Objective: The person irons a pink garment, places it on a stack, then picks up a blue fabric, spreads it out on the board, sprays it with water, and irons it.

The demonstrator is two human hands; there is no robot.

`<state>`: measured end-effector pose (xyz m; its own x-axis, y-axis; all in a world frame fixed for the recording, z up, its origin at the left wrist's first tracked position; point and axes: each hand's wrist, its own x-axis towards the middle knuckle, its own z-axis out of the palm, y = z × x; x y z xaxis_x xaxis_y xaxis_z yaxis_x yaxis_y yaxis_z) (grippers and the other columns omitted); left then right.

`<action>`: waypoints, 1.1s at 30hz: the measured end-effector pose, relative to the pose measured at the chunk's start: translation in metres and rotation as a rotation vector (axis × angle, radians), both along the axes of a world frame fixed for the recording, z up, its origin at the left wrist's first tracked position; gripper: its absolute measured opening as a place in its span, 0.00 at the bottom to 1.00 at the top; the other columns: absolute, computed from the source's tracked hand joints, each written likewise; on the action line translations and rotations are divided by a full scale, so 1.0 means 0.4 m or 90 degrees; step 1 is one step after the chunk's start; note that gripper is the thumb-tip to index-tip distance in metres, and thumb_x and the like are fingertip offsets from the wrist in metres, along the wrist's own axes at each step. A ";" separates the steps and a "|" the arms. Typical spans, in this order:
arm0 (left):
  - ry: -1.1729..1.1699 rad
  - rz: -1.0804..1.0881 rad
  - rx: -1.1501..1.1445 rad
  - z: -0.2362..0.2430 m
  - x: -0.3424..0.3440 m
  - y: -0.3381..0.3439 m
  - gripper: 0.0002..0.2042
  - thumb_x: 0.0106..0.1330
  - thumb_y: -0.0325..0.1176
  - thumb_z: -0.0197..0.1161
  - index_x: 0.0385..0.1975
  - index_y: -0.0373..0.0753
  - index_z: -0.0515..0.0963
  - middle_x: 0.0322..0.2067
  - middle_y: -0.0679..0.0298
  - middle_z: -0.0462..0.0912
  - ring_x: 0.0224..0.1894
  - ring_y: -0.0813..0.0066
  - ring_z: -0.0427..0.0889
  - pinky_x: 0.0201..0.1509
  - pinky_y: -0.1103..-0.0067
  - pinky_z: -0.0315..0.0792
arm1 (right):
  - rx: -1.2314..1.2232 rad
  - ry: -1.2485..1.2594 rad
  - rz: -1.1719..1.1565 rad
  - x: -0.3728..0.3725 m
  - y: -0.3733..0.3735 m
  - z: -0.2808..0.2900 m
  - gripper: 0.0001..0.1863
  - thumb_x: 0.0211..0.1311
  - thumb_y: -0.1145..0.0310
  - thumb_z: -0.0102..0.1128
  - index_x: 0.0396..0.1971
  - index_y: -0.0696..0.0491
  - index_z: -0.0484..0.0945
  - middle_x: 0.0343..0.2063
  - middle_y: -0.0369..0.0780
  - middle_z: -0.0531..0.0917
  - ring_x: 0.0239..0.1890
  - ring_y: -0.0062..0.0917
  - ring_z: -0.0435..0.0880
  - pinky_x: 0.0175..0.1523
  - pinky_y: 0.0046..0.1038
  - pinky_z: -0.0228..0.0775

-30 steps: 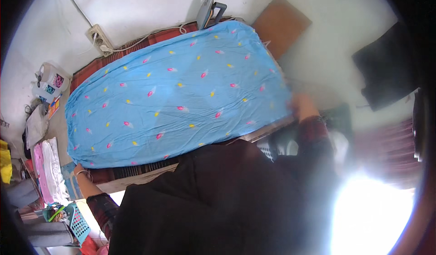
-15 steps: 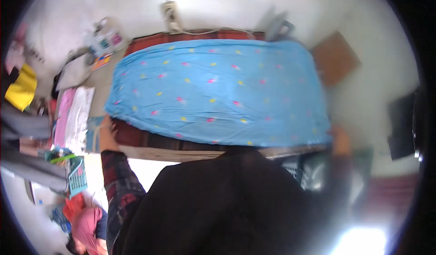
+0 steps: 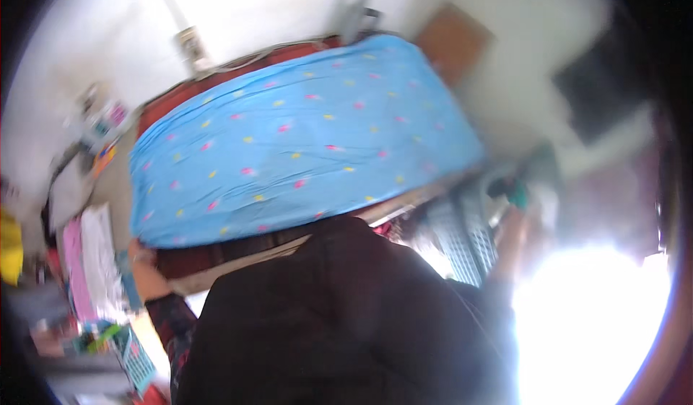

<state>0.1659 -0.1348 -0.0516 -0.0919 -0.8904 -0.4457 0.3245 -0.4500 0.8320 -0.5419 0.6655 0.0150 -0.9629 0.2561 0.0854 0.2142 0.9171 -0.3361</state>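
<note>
A blue cloth with pink and yellow motifs (image 3: 303, 131) lies wrinkled over a dark red striped pad (image 3: 202, 260). My left hand (image 3: 142, 259) is at the cloth's near left corner, its fingers blurred and partly hidden. My right hand (image 3: 511, 226) is right of the bench, low beside a blue-grey plastic basket (image 3: 469, 250). A small green and black object (image 3: 517, 194) is at its fingertips, blurred; I cannot tell whether it is gripped. An iron (image 3: 355, 21) stands behind the cloth's far right part.
A power socket (image 3: 190, 44) is on the wall, with a cord along the back edge. Folded pink and white fabrics (image 3: 94, 260), bottles (image 3: 108, 116), and a teal basket (image 3: 136, 358) are at left. A brown board (image 3: 455, 33) and dark panel (image 3: 592, 87) are at right.
My right hand has left the cloth's right edge and moved down to the green and black object. My left hand remains at the near left corner. The view has swung and blurred.
</note>
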 end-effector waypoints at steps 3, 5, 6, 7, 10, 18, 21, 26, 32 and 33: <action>0.074 0.025 0.022 0.010 -0.033 -0.013 0.24 0.62 0.43 0.50 0.57 0.38 0.68 0.55 0.56 0.74 0.59 0.58 0.69 0.63 0.59 0.63 | -0.108 -0.032 0.063 0.032 0.089 -0.055 0.31 0.59 0.44 0.53 0.55 0.52 0.71 0.50 0.48 0.78 0.51 0.37 0.77 0.55 0.36 0.68; 0.016 0.063 0.071 0.011 -0.097 -0.040 0.25 0.61 0.42 0.53 0.57 0.37 0.68 0.53 0.56 0.75 0.57 0.57 0.71 0.62 0.61 0.65 | -0.122 -0.027 0.088 0.047 0.102 -0.074 0.33 0.57 0.47 0.58 0.57 0.55 0.69 0.51 0.49 0.76 0.51 0.34 0.77 0.55 0.34 0.68; -0.145 0.061 -0.071 0.027 -0.007 -0.098 0.26 0.60 0.42 0.54 0.57 0.37 0.68 0.52 0.56 0.76 0.56 0.57 0.73 0.61 0.62 0.66 | -0.150 -0.034 0.129 0.029 0.069 -0.102 0.34 0.56 0.49 0.60 0.58 0.56 0.69 0.52 0.49 0.76 0.52 0.33 0.76 0.55 0.33 0.68; -0.351 0.072 -0.204 0.063 0.058 -0.152 0.27 0.59 0.42 0.56 0.58 0.37 0.68 0.52 0.56 0.77 0.55 0.57 0.74 0.61 0.63 0.66 | -0.192 -0.043 0.166 0.010 0.034 -0.140 0.36 0.55 0.50 0.62 0.59 0.57 0.68 0.53 0.49 0.75 0.52 0.32 0.76 0.55 0.32 0.68; -0.709 0.134 -0.338 0.081 0.176 -0.126 0.29 0.56 0.43 0.61 0.58 0.37 0.68 0.51 0.54 0.77 0.52 0.55 0.77 0.59 0.65 0.68 | -0.364 -0.062 0.226 -0.050 -0.084 -0.135 0.38 0.51 0.49 0.65 0.58 0.57 0.68 0.51 0.49 0.78 0.51 0.36 0.78 0.54 0.32 0.68; -0.996 0.124 -0.185 0.096 0.117 0.010 0.32 0.55 0.46 0.64 0.59 0.39 0.68 0.53 0.49 0.76 0.53 0.51 0.77 0.59 0.64 0.68 | -0.210 0.189 0.237 -0.116 -0.107 -0.026 0.26 0.47 0.57 0.67 0.47 0.53 0.77 0.39 0.43 0.82 0.44 0.32 0.81 0.51 0.32 0.69; -1.015 0.094 -0.285 0.057 -0.050 0.099 0.31 0.55 0.43 0.63 0.59 0.34 0.68 0.54 0.46 0.74 0.51 0.49 0.78 0.57 0.64 0.70 | -0.197 0.360 0.143 0.019 -0.088 0.241 0.20 0.47 0.63 0.67 0.43 0.53 0.79 0.34 0.40 0.83 0.40 0.31 0.81 0.48 0.32 0.71; -1.026 0.166 -0.402 0.048 -0.066 0.188 0.29 0.56 0.38 0.62 0.58 0.32 0.68 0.54 0.43 0.73 0.52 0.52 0.77 0.54 0.67 0.73 | -0.588 0.063 0.225 -0.083 -0.087 0.422 0.15 0.49 0.63 0.68 0.33 0.56 0.78 0.27 0.39 0.80 0.29 0.24 0.79 0.34 0.29 0.71; -0.921 0.161 -0.386 -0.008 -0.061 0.294 0.27 0.57 0.35 0.60 0.57 0.32 0.69 0.51 0.44 0.75 0.54 0.53 0.76 0.54 0.69 0.73 | -0.259 -0.162 0.252 -0.118 -0.339 0.539 0.15 0.52 0.63 0.69 0.36 0.55 0.81 0.26 0.36 0.79 0.21 0.19 0.75 0.26 0.25 0.70; -0.944 0.178 -0.445 -0.012 -0.061 0.319 0.26 0.57 0.34 0.60 0.56 0.32 0.69 0.50 0.44 0.75 0.53 0.52 0.76 0.54 0.69 0.73 | -0.288 -0.218 0.324 -0.121 -0.362 0.537 0.15 0.52 0.63 0.69 0.37 0.55 0.81 0.26 0.35 0.80 0.21 0.20 0.75 0.26 0.25 0.70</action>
